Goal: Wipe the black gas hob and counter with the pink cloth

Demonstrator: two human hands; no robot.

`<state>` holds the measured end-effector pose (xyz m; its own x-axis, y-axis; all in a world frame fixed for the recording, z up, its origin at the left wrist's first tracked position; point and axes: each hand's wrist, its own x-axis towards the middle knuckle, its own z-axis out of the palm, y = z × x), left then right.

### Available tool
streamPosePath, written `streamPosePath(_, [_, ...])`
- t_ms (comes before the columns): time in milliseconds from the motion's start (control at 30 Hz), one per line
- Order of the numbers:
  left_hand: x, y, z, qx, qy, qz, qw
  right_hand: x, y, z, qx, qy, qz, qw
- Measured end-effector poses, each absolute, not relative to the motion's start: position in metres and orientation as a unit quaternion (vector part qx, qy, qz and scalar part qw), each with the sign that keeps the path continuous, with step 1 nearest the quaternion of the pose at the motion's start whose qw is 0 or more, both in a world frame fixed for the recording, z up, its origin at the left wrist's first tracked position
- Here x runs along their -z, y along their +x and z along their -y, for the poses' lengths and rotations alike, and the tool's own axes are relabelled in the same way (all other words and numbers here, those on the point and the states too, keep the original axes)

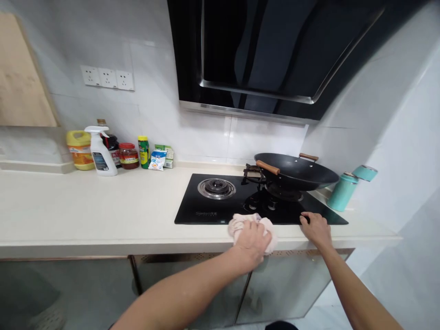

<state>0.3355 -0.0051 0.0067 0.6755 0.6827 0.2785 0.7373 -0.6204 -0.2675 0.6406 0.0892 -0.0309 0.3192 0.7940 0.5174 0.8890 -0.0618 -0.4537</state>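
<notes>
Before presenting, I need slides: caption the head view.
Left hand holding a pink cloth, right hand alongside, at the front edge of the cooktop.

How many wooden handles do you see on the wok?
2: the front handle on the near left of the wok, and the back handle on its far side.

From afar I view the counter (103, 201) through a camera worn on the person's head, facing forward and down. It sits near, yet frames the whole cooktop (228, 206) at four o'clock from centre, the left hand (253, 239) at five o'clock; the range hood (264, 55), at one o'clock, is cropped by the upper border.
</notes>
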Motion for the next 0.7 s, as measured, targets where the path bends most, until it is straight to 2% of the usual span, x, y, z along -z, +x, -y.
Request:
streamPosePath(133, [-0.003,0.387,-0.006,0.082,-0.900,0.386,0.185,0.030,0.627,-0.080,-0.033,-0.635,0.524,0.566])
streamPosePath(200, [-0.004,0.396,-0.007,0.090,-0.901,0.381,0.187,0.027,0.605,-0.063,-0.098,-0.589,0.511,0.619])
streamPosePath(267, [-0.008,0.393,-0.005,0.098,-0.908,0.371,0.171,0.024,0.579,-0.040,-0.150,-0.545,0.543,0.621])
streamPosePath(400, [-0.019,0.348,0.004,0.165,-0.938,0.285,0.109,0.018,0.542,0.002,-0.179,-0.478,0.710,0.485])
streamPosePath(500, [-0.026,0.282,0.006,0.208,-0.951,0.216,0.081,0.013,0.530,0.014,-0.138,-0.474,0.791,0.361])
streamPosePath(600, [-0.028,0.199,-0.002,0.217,-0.924,0.298,0.101,0.009,0.514,0.013,-0.021,-0.502,0.825,0.259])
streamPosePath(700, [-0.024,0.125,-0.011,0.187,-0.894,0.385,0.131,0.006,0.485,0.011,0.078,-0.528,0.818,0.213])
